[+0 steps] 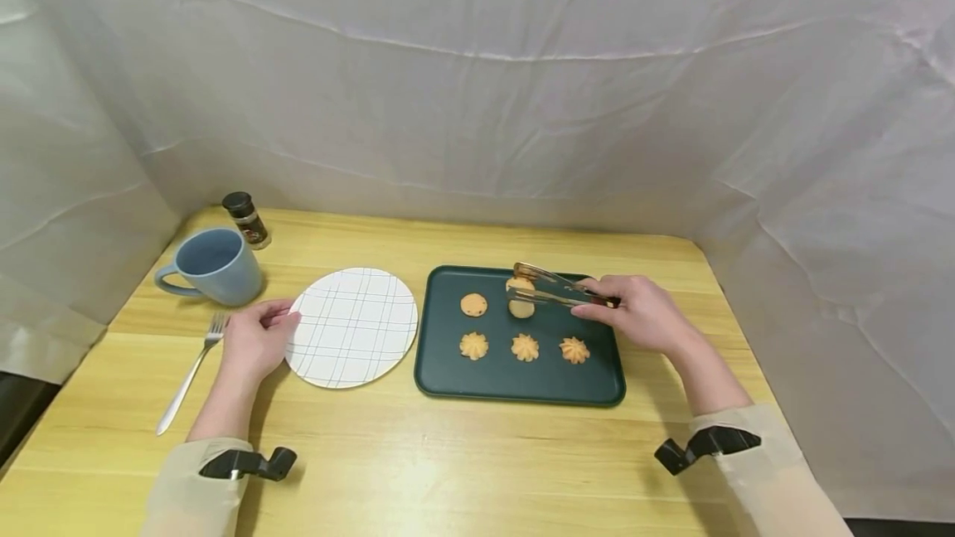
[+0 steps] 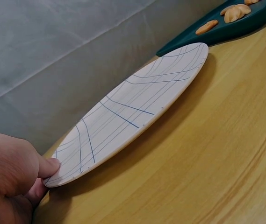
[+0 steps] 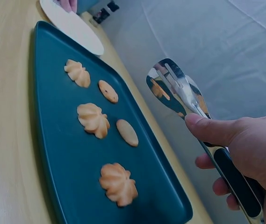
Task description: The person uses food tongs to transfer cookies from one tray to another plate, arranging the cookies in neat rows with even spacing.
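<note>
My left hand (image 1: 257,340) pinches the left rim of a round white plate (image 1: 352,327) with a blue line grid, its thumb on top in the left wrist view. My right hand (image 1: 643,309) grips metal tongs (image 1: 555,278) with dark handles, held above a dark green tray (image 1: 448,384). A cookie (image 1: 520,283) shows between the tongs' tips, mostly hidden by metal in the right wrist view. On the tray lie three star-shaped cookies (image 1: 525,347), a round dotted cookie (image 1: 473,305) and a plain round cookie (image 3: 127,132).
A blue mug (image 1: 224,268) stands at the back left, with a black-capped spice jar (image 1: 248,222) behind it. Left of my left hand lies a fork (image 1: 186,379). Pale cloth (image 1: 477,106) hangs round the back and sides of the wooden table (image 1: 448,471).
</note>
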Demonstrator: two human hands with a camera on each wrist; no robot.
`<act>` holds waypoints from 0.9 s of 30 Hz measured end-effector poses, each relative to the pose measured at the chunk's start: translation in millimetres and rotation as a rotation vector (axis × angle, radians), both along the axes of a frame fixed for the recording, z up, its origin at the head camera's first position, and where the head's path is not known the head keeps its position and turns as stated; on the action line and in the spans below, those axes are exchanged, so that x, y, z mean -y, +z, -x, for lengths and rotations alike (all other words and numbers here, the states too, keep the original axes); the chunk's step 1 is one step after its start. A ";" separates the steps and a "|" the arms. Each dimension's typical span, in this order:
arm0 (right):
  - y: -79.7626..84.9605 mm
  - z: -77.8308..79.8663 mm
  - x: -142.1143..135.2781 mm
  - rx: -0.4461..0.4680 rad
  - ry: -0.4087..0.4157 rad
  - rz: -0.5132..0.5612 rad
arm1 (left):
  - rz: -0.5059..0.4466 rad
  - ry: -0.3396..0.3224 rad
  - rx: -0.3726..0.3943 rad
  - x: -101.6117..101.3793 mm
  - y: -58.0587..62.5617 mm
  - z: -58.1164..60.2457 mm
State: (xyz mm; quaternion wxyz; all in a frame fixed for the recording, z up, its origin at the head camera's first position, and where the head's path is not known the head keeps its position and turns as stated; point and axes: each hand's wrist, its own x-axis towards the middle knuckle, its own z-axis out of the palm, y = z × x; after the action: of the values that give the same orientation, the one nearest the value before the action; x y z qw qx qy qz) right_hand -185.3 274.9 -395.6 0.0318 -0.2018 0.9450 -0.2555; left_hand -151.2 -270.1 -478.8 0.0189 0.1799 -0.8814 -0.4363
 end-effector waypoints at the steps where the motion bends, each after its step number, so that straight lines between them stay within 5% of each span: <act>1: 0.0 0.4 2.0 0.000 0.005 0.000 | -0.002 -0.001 0.000 -0.1 0.1 0.2; 27: 0.8 13.3 75.3 0.035 0.130 0.030 | 0.013 -0.008 -0.029 0.1 -0.7 -0.2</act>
State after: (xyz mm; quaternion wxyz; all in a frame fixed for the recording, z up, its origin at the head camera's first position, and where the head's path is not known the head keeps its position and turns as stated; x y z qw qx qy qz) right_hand -198.6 199.7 -394.8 0.0617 -0.2589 0.9252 -0.2706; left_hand -150.9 -270.3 -479.5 0.0310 0.1698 -0.8845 -0.4334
